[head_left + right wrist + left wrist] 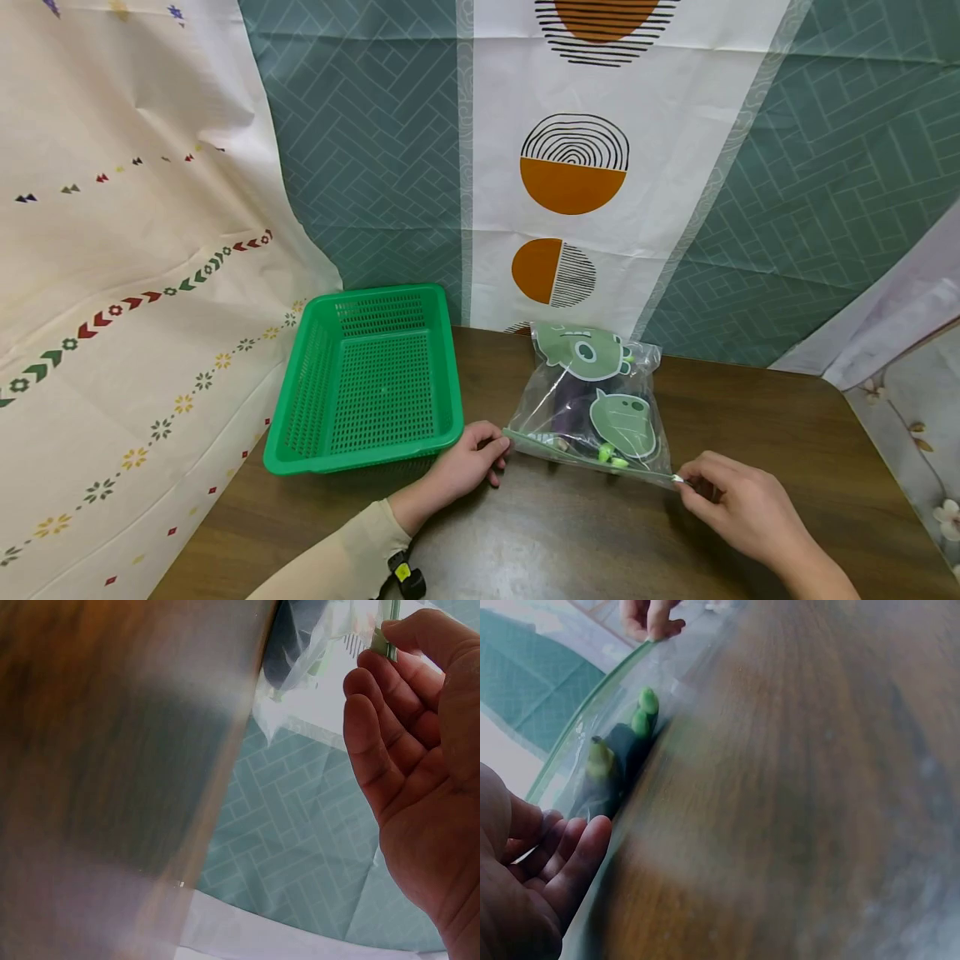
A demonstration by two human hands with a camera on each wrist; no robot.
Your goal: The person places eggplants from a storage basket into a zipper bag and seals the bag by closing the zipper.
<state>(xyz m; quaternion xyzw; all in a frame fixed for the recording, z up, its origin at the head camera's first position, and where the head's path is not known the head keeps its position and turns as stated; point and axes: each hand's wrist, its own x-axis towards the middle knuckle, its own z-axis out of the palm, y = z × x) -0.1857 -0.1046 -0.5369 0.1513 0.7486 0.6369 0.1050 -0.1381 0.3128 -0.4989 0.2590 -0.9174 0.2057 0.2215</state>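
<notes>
A clear zip bag (624, 423) with green cartoon animal prints lies on the table, its green-edged mouth facing me. Inside show dark purple objects with bright green ends (641, 720), partly covered by the prints. My left hand (467, 460) pinches the left end of the zip edge between thumb and finger. At the opposite end, my right hand (750, 507) pinches the zip by its corner, where a small white piece shows at the fingertips. In the right wrist view, the thumb and forefinger grip the green zip strip (385, 641), with the other fingers loosely bent.
A green plastic basket (452, 367) stands left of the bag, close to my left forearm. Patterned curtains (375, 150) hang behind the brown wooden table (787, 433) and along its left side. A black strap with a yellow tab (405, 573) circles my left wrist.
</notes>
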